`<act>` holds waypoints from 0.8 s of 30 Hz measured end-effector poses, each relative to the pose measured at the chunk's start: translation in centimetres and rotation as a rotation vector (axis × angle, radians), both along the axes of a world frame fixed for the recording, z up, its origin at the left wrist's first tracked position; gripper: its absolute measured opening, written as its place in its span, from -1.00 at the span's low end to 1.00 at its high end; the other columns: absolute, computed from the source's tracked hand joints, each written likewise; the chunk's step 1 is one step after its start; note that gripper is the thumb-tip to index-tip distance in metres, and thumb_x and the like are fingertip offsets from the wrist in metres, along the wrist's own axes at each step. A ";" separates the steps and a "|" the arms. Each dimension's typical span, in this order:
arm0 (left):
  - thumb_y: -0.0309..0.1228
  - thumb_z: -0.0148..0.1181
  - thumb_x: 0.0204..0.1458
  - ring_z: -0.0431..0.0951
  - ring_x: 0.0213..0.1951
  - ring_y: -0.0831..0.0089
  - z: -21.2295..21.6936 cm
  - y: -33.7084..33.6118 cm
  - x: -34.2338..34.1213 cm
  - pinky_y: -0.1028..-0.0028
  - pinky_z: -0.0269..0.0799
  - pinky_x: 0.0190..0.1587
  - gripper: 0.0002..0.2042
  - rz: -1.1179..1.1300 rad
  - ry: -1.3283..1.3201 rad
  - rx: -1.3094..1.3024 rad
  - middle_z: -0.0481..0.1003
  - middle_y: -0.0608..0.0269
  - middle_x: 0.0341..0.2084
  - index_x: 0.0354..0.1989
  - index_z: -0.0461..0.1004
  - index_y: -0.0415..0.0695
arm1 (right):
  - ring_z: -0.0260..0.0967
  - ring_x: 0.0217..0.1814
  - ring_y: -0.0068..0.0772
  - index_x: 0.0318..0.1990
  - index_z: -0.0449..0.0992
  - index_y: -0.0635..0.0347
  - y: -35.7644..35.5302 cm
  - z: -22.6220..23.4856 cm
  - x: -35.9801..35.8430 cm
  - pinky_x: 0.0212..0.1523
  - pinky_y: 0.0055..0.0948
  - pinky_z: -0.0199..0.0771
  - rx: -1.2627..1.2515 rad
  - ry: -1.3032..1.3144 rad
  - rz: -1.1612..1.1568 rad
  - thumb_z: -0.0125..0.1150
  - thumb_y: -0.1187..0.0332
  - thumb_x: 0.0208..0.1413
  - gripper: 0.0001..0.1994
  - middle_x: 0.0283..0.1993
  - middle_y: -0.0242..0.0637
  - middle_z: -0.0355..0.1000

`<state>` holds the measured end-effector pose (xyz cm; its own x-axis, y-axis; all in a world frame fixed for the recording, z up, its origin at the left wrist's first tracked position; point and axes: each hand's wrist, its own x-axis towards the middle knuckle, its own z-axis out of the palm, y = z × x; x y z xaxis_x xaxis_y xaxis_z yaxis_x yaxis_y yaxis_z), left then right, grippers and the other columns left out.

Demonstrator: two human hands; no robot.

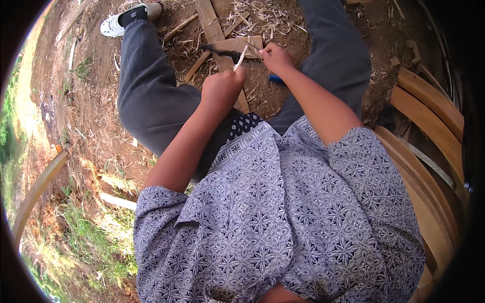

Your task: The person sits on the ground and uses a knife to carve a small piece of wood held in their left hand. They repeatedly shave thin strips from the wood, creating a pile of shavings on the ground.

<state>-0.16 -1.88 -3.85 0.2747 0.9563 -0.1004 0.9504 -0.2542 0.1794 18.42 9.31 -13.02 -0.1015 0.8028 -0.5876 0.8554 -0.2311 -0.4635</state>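
My left hand [224, 87] is closed around a thin, pale stick [242, 56] that points up and away from me. My right hand [276, 58] grips a slim, dark tool with a narrow blade [253, 46], which looks like a small knife; its handle is hidden in my fingers. The blade's tip is close to the upper end of the stick, and I cannot tell if they touch. Behind both hands lies a flat wooden board [241, 45]. A black, strap-like piece [221, 51] rests by the board, next to the stick.
Pale wood shavings [268, 19] litter the brown dirt between my legs. A long plank [209, 20] runs under the board. A blue object [275, 79] lies below my right wrist. Curved wooden boards [429, 108] are stacked at the right. Grass [96, 232] grows at lower left.
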 end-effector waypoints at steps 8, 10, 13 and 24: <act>-0.53 0.19 0.02 0.66 -0.51 0.21 0.6 -0.1 0.2 0.27 0.55 -0.54 -0.80 -0.006 0.035 -0.129 0.53 0.21 -0.55 -0.18 0.41 -0.08 | 0.58 -0.12 -0.03 -0.13 0.60 -0.04 -2.5 5.2 -1.0 -0.10 -0.04 0.53 -0.052 0.035 0.222 0.21 -0.01 0.24 -0.71 -0.22 -0.17 0.61; -0.52 0.19 0.02 0.66 -0.51 0.22 0.6 -0.1 0.3 0.27 0.55 -0.54 -0.79 -0.020 0.055 -0.127 0.53 0.22 -0.55 -0.15 0.42 -0.08 | 0.58 -0.11 -0.02 -0.12 0.60 -0.06 -2.2 4.9 -1.3 -0.10 -0.02 0.53 -0.038 0.007 0.211 0.20 -0.01 0.25 -0.72 -0.21 -0.18 0.61; -0.51 0.20 0.02 0.66 -0.51 0.22 0.4 0.0 0.3 0.27 0.55 -0.55 -0.77 -0.035 0.067 -0.116 0.53 0.23 -0.55 -0.13 0.44 -0.07 | 0.57 -0.11 0.02 -0.12 0.58 -0.06 -2.0 4.4 -1.6 -0.11 -0.03 0.52 0.012 0.003 0.217 0.23 0.00 0.24 -0.73 -0.22 -0.14 0.60; -0.45 0.17 0.05 0.64 -0.60 0.22 -0.1 -0.1 0.4 0.28 0.53 -0.64 -0.93 0.002 0.026 0.017 0.52 0.23 -0.64 -0.34 0.40 -0.06 | 0.57 -0.05 -0.07 -0.14 0.57 -0.03 1.2 -1.5 -0.2 -0.07 -0.06 0.53 0.021 -0.118 0.006 0.15 0.00 0.29 -0.71 -0.15 -0.23 0.62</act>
<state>0.22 -1.98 -3.95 0.2700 0.9585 -0.0912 0.9553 -0.2548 0.1502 18.25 10.48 -14.50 -0.0376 0.8145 -0.5790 0.9057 -0.2171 -0.3642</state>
